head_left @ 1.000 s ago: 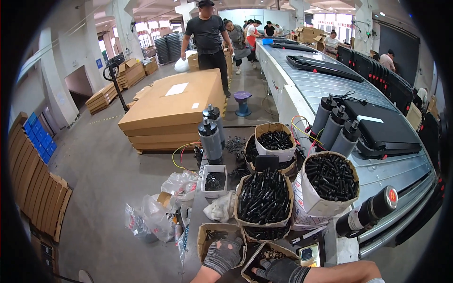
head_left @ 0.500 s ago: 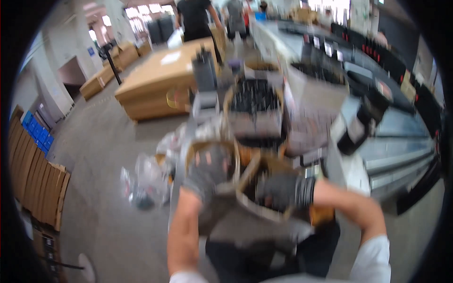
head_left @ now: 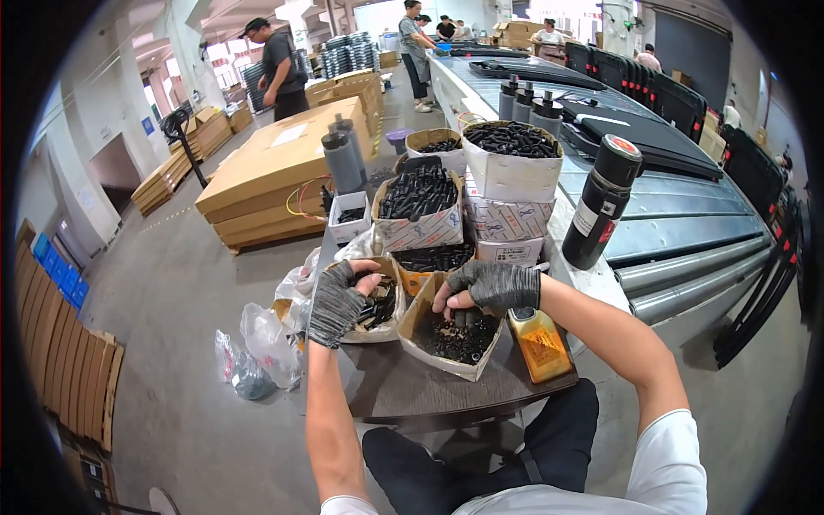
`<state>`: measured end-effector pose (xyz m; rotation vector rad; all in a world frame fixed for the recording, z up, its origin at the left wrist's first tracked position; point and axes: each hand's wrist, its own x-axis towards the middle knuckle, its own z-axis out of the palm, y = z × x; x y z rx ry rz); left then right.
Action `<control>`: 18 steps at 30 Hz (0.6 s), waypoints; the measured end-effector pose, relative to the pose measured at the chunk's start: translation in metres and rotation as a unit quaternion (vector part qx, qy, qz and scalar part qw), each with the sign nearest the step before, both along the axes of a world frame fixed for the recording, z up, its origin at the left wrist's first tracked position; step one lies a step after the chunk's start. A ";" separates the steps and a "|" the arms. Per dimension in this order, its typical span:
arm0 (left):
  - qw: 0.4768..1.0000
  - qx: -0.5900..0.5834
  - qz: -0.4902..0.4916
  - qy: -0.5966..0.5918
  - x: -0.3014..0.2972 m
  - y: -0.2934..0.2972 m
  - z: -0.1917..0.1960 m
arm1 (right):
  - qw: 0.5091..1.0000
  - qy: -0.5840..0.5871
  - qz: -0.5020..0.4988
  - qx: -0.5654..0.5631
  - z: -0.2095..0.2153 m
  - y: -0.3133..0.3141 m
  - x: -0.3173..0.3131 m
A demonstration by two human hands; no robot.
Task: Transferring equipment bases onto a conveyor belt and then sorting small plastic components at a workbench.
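My left hand (head_left: 340, 300), in a grey fingerless glove, is at the left carton (head_left: 390, 330), which holds small black parts. Its thumb and fingers are drawn together over the carton's edge; whatever they hold is not visible. In the matching glove, my right hand (head_left: 491, 290) reaches into the front carton (head_left: 474, 372). Thumb and fingers bend together just above the small dark ring-like pieces (head_left: 455, 339) inside; I cannot make out what is between them. A bottle of yellow-orange liquid (head_left: 541, 345) lies right of this carton.
Behind my hands, cartons (head_left: 421, 230) of black cylindrical parts crowd the brown table (head_left: 395, 390). A black spray can (head_left: 601, 206) stands on the roller conveyor's edge (head_left: 669, 283) at right. Plastic bags (head_left: 268, 339) lie at left; a person (head_left: 283, 73) walks beyond a large flat carton stack (head_left: 266, 163).
The view has steadied from a blur and shifted slightly. My left hand has moved left to its carton's edge; my right hand sits higher over the front carton, fingers still inside.
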<state>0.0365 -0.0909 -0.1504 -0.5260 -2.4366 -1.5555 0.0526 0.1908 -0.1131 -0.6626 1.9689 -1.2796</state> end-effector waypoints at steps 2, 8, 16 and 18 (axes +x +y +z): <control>0.999 0.042 -0.031 -0.011 -0.003 0.005 0.008 | 0.998 -0.046 -0.004 -0.045 -0.009 0.005 -0.006; 0.992 0.048 -0.111 0.020 0.000 0.009 0.018 | 0.963 -0.206 -0.031 -0.174 -0.017 0.012 -0.018; 0.980 0.068 -0.174 -0.073 0.010 0.020 0.018 | 0.996 -0.020 -0.059 -0.069 -0.008 0.003 -0.011; 0.977 0.073 -0.188 -0.075 0.012 0.024 0.018 | 0.994 -0.010 -0.077 -0.075 -0.007 0.004 -0.010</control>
